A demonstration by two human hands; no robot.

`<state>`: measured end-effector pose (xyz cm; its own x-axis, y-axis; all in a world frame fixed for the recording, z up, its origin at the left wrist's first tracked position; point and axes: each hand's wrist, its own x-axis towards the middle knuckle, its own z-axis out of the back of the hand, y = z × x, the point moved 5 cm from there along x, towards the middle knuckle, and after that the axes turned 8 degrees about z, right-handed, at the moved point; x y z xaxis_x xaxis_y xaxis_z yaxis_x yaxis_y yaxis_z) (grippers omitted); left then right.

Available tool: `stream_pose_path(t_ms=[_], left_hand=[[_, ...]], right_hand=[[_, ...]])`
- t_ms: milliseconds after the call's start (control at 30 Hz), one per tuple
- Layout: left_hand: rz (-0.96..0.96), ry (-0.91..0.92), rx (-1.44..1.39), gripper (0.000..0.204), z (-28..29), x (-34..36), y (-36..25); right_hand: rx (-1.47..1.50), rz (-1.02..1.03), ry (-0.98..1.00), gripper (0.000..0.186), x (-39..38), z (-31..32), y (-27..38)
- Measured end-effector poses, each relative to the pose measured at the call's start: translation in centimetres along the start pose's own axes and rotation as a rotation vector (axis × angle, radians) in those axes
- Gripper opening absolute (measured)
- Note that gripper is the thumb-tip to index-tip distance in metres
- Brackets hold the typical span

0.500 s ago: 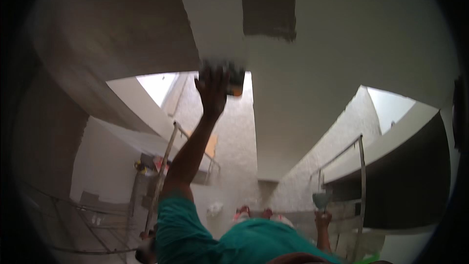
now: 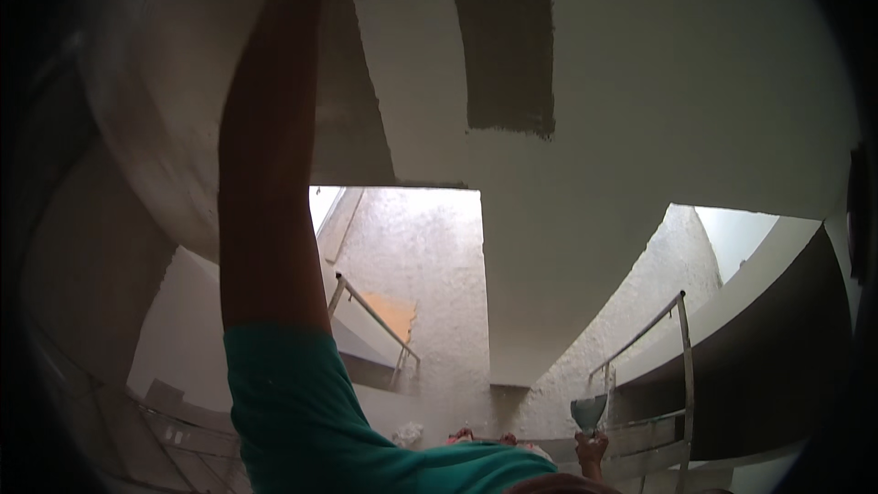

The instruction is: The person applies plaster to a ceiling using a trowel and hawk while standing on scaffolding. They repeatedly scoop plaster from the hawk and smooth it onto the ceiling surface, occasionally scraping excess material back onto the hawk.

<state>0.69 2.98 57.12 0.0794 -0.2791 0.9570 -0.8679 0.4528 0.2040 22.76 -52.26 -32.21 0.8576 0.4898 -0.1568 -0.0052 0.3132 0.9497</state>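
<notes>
My raised left arm [image 2: 270, 146], in a green sleeve, runs up out of the top edge, so my left hand and whatever it holds are hidden from view. Beside it is a pale surface [image 2: 640, 73] overhead with darker grey coated bands [image 2: 503, 37]. Low on the right, my right hand [image 2: 591, 446] is closed on a grey wide-bladed scraper [image 2: 588, 412], held upright close to the metal scaffold.
Metal scaffold rails [image 2: 684, 348] stand at the right, with more rails [image 2: 370, 311] left of centre. Below are rough pale walls [image 2: 412, 247], an orange patch [image 2: 384, 316] and a crumpled white item [image 2: 408, 434] near my feet.
My left hand, earlier mid-frame with a dark orange-edged tool, has moved up out of view. My right hand is slightly lower and further left. The whole scene sits lower in the frame.
</notes>
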Motion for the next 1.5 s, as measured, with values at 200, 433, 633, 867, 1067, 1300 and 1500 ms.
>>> stream_pose_path(t_ms=[200,433,633,867,1067,1300,1500], left_hand=[[0.073,0.167,-0.028,0.057,-2.5,1.3,0.1],[0.11,0.399,-0.044,0.057,-1.8,-5.5,-1.4],[0.047,0.398,0.066,0.058,4.2,-17.7,-4.1],[0.136,0.504,-0.096,0.08,6.1,-38.6,-9.1],[0.25,0.71,-0.135,0.064,10.0,-51.9,-10.4],[0.14,0.761,-0.019,0.071,11.6,-42.1,-7.0],[0.073,0.116,-0.16,0.07,3.3,-13.5,-2.5]], right_hand=[[-0.106,-0.044,-0.018,0.014,-0.4,1.4,-1.7],[-0.038,-0.042,-0.007,0.02,-0.8,2.4,0.7],[-0.12,0.03,0.046,0.021,0.3,2.1,1.9],[-0.038,0.1,-0.011,0.017,1.4,4.5,-1.3],[-0.036,0.082,0.064,0.015,2.1,3.9,-1.9],[-0.209,-0.054,0.027,0.017,1.8,2.9,-2.3],[-0.535,0.211,0.054,0.015,2.1,0.1,2.3]])
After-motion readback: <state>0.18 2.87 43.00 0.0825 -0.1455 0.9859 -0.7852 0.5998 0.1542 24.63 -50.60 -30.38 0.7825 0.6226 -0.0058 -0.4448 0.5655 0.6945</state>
